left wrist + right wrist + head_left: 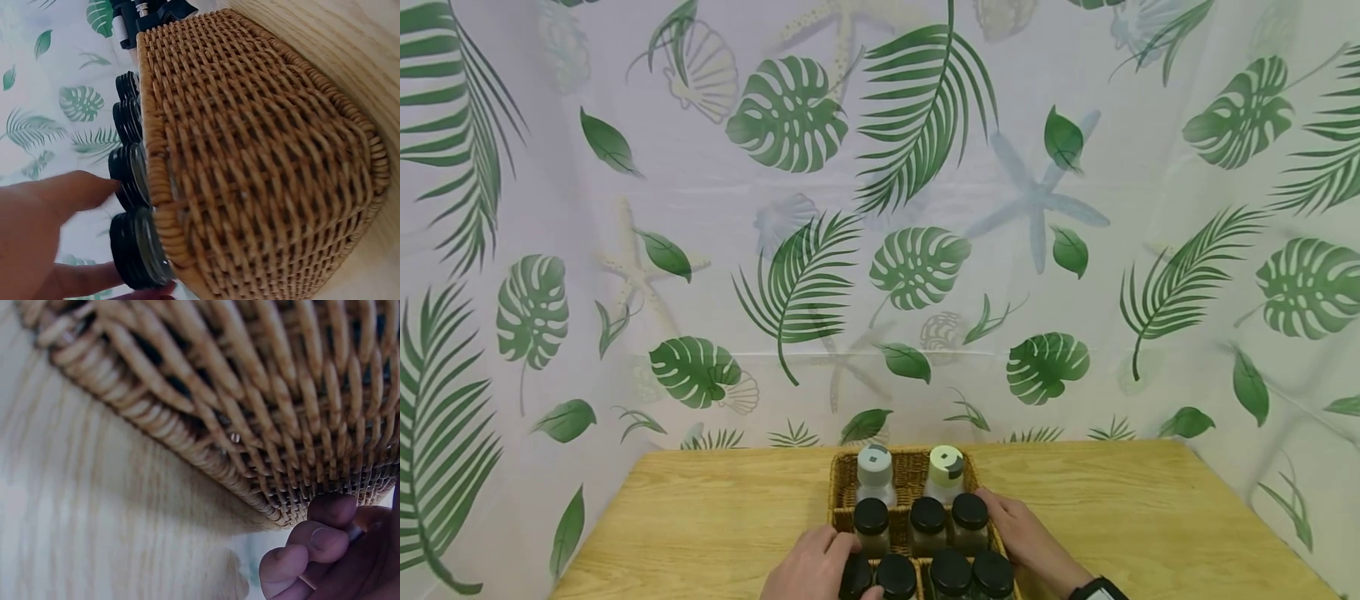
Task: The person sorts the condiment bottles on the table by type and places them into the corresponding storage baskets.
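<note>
A brown wicker basket [832, 479] with dividers stands on the wooden table and holds several jars. At its front left corner my left hand [815, 565] pinches a black-lidded jar [855, 577]. The left wrist view shows that jar's lid [128, 250] between thumb and fingers, with the thumb near the neighbouring lid [127, 175]. My right hand [1022, 529] grips the basket's right side near the rim. In the right wrist view its curled fingers [325, 540] lie against the woven wall [269, 381]; the thumb is hard to make out.
Behind, in the basket's far compartment, stand a white-capped bottle [875, 471] and a yellow-capped bottle [945, 467]. More black-lidded jars [871, 518] fill the middle and front rows. The wooden table [722, 508] extends on both sides, up to a leaf-patterned cloth [880, 333].
</note>
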Motion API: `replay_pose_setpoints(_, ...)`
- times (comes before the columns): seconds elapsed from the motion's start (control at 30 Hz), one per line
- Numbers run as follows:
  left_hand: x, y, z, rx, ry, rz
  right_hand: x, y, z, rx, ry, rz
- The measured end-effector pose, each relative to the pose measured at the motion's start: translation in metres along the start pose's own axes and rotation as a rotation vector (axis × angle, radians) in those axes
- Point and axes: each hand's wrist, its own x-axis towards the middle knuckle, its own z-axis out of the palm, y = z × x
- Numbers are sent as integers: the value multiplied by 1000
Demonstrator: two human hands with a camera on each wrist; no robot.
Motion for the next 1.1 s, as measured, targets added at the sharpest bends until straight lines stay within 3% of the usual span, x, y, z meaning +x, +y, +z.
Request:
replay_pose_setpoints(0.23, 12, -16, 1, -105, 125, -156, 0, 1, -4, 12, -28, -13)
replay_pose_setpoints(0.33, 24, -28, 9, -142, 65, -230, 0, 1, -4, 5, -24, -15)
replay_pose_setpoints(0.5, 38, -41, 25, -181, -79, -288, 0, 2, -4, -7, -35, -27)
replay_pose_setpoints(0.6, 42, -42, 30, -201, -102, -291, 1, 1, -5, -15, -48, -46)
replay_pose_setpoints(0.77, 43, -44, 32, -221, -65, -240, 3, 0, -5, -40, -51, -62)
replay_pose_setpoints(1.1, 51, -46, 34, -238, -68, -207, 17, -3, -9, -25, -104, -90)
